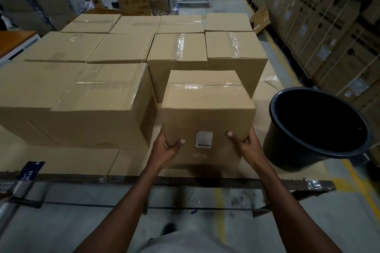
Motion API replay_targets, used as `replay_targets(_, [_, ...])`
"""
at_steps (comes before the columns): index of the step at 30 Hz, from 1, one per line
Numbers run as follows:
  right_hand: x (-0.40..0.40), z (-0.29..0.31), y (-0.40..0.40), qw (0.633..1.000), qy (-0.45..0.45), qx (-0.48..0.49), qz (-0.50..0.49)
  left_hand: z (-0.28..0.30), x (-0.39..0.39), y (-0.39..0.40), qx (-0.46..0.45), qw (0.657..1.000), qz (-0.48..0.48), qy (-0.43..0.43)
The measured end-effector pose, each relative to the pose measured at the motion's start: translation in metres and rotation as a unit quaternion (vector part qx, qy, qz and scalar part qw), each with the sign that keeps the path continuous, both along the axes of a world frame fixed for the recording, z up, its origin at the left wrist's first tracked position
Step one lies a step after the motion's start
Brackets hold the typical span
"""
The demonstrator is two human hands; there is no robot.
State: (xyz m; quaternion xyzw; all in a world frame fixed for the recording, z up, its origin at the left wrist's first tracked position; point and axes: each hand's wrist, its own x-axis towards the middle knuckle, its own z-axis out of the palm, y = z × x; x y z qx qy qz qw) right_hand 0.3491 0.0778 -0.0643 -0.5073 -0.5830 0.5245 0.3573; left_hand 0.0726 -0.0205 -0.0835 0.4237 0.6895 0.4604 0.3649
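Note:
A sealed brown cardboard box [207, 113] with clear tape across its top and a small white label on its near face sits at the front of a cardboard-covered platform [82, 160]. My left hand [167, 149] grips its lower left corner, thumb on the near face. My right hand [244, 142] grips the lower right corner the same way. The fingers of both hands are hidden behind the box's sides.
Several taped boxes [98, 98] fill the platform to the left and behind. A black plastic bucket [316, 127] stands at the right. Stacked cartons [329, 26] line the right wall beyond a yellow floor line. People stand far back among more boxes.

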Motion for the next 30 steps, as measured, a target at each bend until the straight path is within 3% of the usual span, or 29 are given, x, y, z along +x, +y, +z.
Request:
replay_targets(6, [-0.011, 0.057, 0.021, 0.995, -0.076, 0.071, -0.007, 0.069, 0.006, 0.016, 0.038, 0.994, 0.084, 0.058])
replay_targets(12, [-0.018, 0.092, 0.049, 0.991, -0.121, 0.06, -0.016, 0.1, -0.008, 0.043, -0.013, 0.989, 0.084, 0.122])
replay_targets(19, [-0.021, 0.092, 0.071, 0.989, -0.144, -0.038, 0.025, 0.099, -0.017, 0.056, -0.097, 0.987, 0.053, 0.115])
replay_targets(30, [-0.012, 0.074, 0.071, 0.986, -0.163, -0.02, 0.024, 0.083, -0.011, 0.059, -0.076, 0.991, 0.044, 0.099])
